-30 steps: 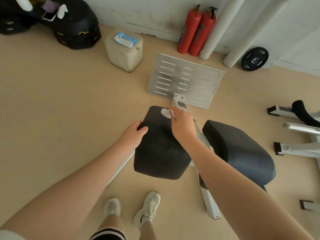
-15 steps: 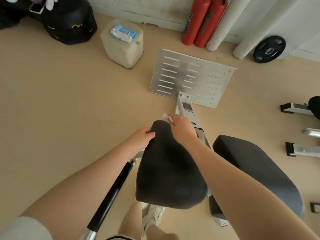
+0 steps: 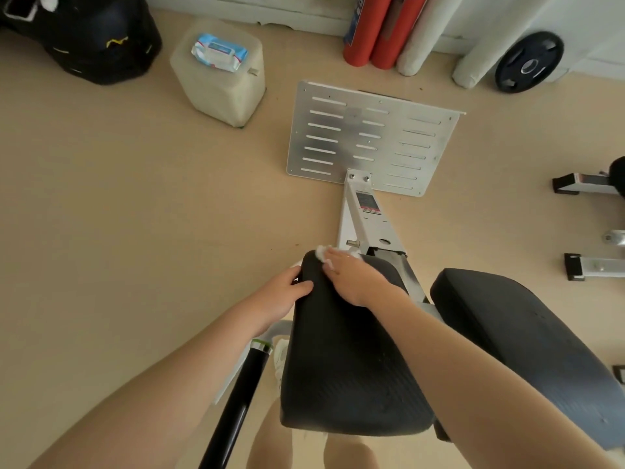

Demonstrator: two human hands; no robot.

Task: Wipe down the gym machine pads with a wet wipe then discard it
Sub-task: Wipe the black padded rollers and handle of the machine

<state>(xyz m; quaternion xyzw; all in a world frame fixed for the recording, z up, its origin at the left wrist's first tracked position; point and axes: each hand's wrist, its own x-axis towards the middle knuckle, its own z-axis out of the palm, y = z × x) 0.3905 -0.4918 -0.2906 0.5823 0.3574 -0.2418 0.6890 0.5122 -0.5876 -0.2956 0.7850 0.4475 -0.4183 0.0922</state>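
Note:
A black textured pad (image 3: 345,363) of the gym machine fills the lower middle. My right hand (image 3: 351,279) presses a small white wet wipe (image 3: 321,254) onto the pad's far top edge; most of the wipe is hidden under my fingers. My left hand (image 3: 282,297) grips the pad's left edge near the top, thumb on its face. A second, larger black pad (image 3: 521,336) lies to the right, untouched.
The machine's white frame (image 3: 367,218) runs to a slotted metal footplate (image 3: 368,137). A black handlebar (image 3: 236,404) stands lower left. A wipes pack (image 3: 219,55) lies on a plastic jug (image 3: 220,89). Red fire extinguishers (image 3: 375,32), a weight plate (image 3: 527,62) and other equipment line the edges.
My head has moved forward over the pad, so it looks larger and lower. My right hand keeps the wipe at the pad's far edge; my left hand stays on the left edge.

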